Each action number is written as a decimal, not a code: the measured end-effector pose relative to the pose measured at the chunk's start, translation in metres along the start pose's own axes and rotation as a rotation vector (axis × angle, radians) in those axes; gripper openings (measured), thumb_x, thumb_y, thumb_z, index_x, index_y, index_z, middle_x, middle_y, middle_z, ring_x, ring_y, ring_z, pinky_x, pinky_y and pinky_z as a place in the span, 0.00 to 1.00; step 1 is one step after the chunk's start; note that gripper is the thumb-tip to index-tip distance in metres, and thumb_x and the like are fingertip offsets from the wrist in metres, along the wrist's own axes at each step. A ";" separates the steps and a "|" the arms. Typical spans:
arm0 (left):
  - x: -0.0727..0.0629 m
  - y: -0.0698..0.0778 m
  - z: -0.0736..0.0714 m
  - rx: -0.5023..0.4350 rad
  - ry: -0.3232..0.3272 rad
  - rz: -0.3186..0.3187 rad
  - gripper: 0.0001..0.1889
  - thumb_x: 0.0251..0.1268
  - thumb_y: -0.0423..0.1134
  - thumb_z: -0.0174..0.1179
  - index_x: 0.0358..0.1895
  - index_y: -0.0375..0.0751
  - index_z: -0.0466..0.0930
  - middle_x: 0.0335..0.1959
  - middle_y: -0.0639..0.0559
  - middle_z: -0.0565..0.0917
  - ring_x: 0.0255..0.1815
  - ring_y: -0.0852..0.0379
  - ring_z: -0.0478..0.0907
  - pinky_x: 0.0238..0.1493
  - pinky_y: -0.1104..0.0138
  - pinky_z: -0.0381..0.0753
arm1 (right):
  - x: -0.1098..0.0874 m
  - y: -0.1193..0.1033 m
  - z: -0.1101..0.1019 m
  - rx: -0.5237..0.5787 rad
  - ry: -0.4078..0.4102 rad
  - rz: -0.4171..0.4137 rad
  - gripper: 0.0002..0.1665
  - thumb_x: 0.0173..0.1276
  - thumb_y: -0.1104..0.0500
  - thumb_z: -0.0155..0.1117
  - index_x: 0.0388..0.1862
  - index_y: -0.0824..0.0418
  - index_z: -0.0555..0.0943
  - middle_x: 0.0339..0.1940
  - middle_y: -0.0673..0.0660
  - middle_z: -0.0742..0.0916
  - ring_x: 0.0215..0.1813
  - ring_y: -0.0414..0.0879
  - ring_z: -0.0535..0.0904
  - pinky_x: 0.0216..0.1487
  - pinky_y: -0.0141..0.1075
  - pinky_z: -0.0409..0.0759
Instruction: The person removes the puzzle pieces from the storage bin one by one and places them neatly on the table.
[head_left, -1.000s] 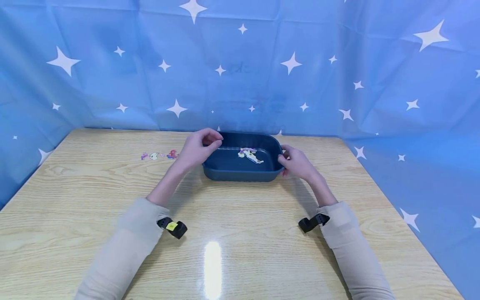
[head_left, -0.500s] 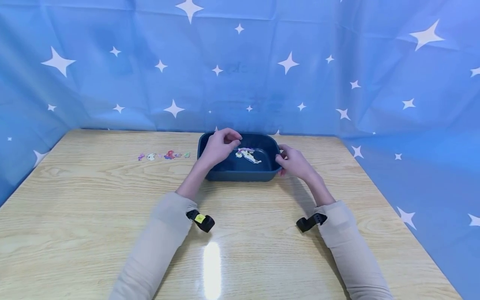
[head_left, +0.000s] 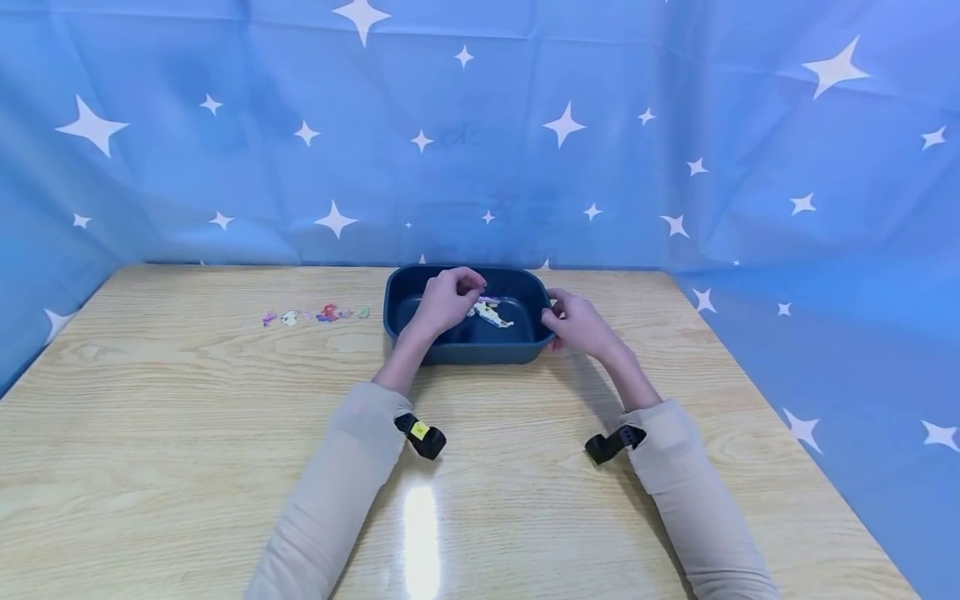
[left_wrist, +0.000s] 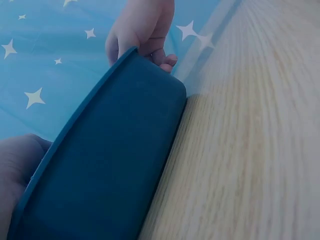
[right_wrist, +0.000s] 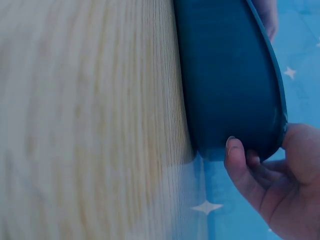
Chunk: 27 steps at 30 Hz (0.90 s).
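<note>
A dark blue plastic basin [head_left: 480,353] stands near the table's far edge. Inside it lie small, flat cut-out pieces [head_left: 492,315], cream with purple and other colours. My left hand [head_left: 444,302] reaches over the basin's left half, fingers loosely bent, with its fingertips beside these pieces. No object shows between its thumb and fingers; the basin's wall hides most of this hand in the left wrist view. My right hand [head_left: 577,323] grips the basin's right end, and in the right wrist view its curled fingers [right_wrist: 240,172] lie under the rim against the outer wall.
Several small coloured cut-outs [head_left: 327,313] lie in a row left of the basin: purple, white, pink, red and green. A blue curtain with white stars [head_left: 480,167] hangs behind the wood-grain table [head_left: 187,433]. Both wrists carry black cameras [head_left: 423,437].
My left hand has moved right from the basin's left rim to over its inside, uncovering a green cut-out in the row. My right hand keeps its grip. The head view has shifted slightly.
</note>
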<state>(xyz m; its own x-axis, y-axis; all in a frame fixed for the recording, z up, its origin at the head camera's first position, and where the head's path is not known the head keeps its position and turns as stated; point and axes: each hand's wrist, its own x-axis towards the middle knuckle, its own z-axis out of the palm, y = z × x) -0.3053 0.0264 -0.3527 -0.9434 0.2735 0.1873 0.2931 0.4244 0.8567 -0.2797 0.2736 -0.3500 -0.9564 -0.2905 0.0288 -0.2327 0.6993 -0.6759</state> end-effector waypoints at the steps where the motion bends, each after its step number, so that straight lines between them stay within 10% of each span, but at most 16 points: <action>1: 0.001 -0.001 0.000 0.011 -0.013 -0.008 0.12 0.76 0.32 0.55 0.55 0.34 0.82 0.51 0.41 0.85 0.50 0.49 0.80 0.53 0.58 0.78 | 0.000 -0.001 0.000 0.003 0.000 0.000 0.29 0.77 0.63 0.49 0.74 0.71 0.63 0.36 0.66 0.84 0.22 0.49 0.85 0.29 0.40 0.85; 6: 0.001 -0.002 0.000 0.121 -0.134 -0.031 0.19 0.77 0.32 0.53 0.67 0.36 0.75 0.64 0.42 0.79 0.62 0.46 0.75 0.64 0.56 0.73 | 0.000 -0.003 0.000 0.007 0.011 -0.010 0.29 0.77 0.63 0.48 0.74 0.71 0.63 0.35 0.66 0.84 0.21 0.51 0.84 0.29 0.44 0.85; 13: 0.000 -0.003 0.001 0.299 -0.343 -0.098 0.26 0.77 0.33 0.51 0.76 0.40 0.65 0.71 0.42 0.72 0.53 0.47 0.75 0.52 0.60 0.72 | -0.001 -0.001 0.001 0.013 -0.007 -0.007 0.29 0.78 0.63 0.48 0.74 0.72 0.63 0.35 0.66 0.84 0.22 0.51 0.84 0.29 0.43 0.85; 19: -0.002 -0.001 0.001 0.318 -0.254 -0.063 0.22 0.73 0.28 0.52 0.68 0.37 0.75 0.64 0.43 0.80 0.65 0.49 0.75 0.59 0.61 0.75 | -0.001 -0.001 0.002 0.017 0.001 -0.007 0.29 0.77 0.63 0.48 0.74 0.72 0.63 0.35 0.67 0.84 0.22 0.51 0.84 0.28 0.43 0.85; 27: -0.002 -0.001 0.004 0.381 -0.173 -0.029 0.15 0.73 0.29 0.56 0.59 0.38 0.83 0.50 0.43 0.84 0.49 0.49 0.80 0.54 0.57 0.79 | -0.001 -0.002 0.002 0.022 0.004 -0.003 0.29 0.76 0.63 0.48 0.74 0.72 0.63 0.35 0.68 0.84 0.22 0.54 0.85 0.29 0.46 0.85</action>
<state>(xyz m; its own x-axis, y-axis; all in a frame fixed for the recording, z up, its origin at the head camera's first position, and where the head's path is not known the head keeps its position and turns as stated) -0.3024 0.0293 -0.3558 -0.9216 0.3843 0.0545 0.3341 0.7139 0.6154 -0.2784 0.2714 -0.3501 -0.9564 -0.2900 0.0334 -0.2316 0.6840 -0.6917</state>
